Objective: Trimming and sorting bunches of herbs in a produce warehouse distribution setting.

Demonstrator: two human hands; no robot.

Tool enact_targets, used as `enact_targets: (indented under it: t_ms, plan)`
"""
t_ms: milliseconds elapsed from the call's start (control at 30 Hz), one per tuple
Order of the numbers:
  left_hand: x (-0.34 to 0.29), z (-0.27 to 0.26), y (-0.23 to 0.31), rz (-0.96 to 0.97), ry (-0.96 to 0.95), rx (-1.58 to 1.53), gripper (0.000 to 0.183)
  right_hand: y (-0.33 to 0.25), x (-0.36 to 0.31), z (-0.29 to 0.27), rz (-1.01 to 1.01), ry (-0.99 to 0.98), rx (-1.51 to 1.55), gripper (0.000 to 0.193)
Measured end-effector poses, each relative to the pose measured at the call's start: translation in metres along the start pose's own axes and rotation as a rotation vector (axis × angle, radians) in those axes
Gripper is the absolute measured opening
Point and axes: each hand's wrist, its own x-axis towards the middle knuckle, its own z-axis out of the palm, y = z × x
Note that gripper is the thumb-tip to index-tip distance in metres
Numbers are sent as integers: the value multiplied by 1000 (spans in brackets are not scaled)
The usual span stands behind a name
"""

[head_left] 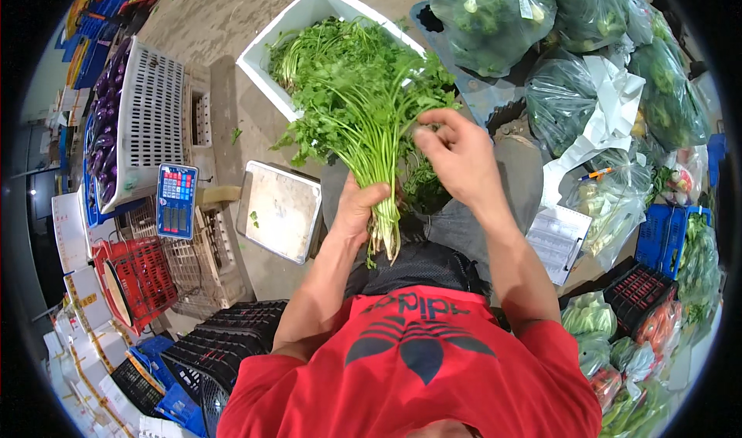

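Note:
My left hand (pixel 361 208) is wrapped round the lower stems of a bunch of coriander (pixel 375 148), a leafy herb with thin green stalks and pale root ends. Its root ends point toward me and its leaves fan out away from me. At the right edge of the leaves, my right hand (pixel 460 151) has its fingers curled in toward the thumb. Whether a stalk is pinched there is too small to tell. Just beyond, more coriander (pixel 332 52) fills a white foam box (pixel 267 48), partly behind the held bunch.
A flat weighing platform (pixel 280 210) lies left of my hands, beside a blue scale display (pixel 177 201). Farther left stand a white crate (pixel 152 106) with eggplants (pixel 108 121) and a red basket (pixel 139 283). Bagged greens (pixel 491 21) and a clipboard (pixel 555 237) are on the right.

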Motion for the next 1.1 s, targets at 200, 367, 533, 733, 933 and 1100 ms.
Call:
enact_targets:
  t_ms: [200, 367, 533, 733, 933, 1100]
  plan:
    - [-5, 13, -4, -29, -19, -2, 62, 30, 39, 22, 40, 39, 223, 33]
    - [-3, 1, -7, -2, -53, -29, 60, 23, 30, 23, 117, 37, 467, 17]
    - [0, 2, -9, -14, -62, -59, 60, 25, 25, 23, 144, 85, 669, 10]
    - [0, 2, -11, -28, -65, -74, 62, 14, 3, 23, -427, 250, 28, 16]
    - [5, 9, -20, -103, 144, 1, 53, 11, -44, 42, -755, -29, -166, 22]
    - [3, 9, -19, -21, 73, -30, 44, 3, -66, 33, -445, -375, 169, 10]
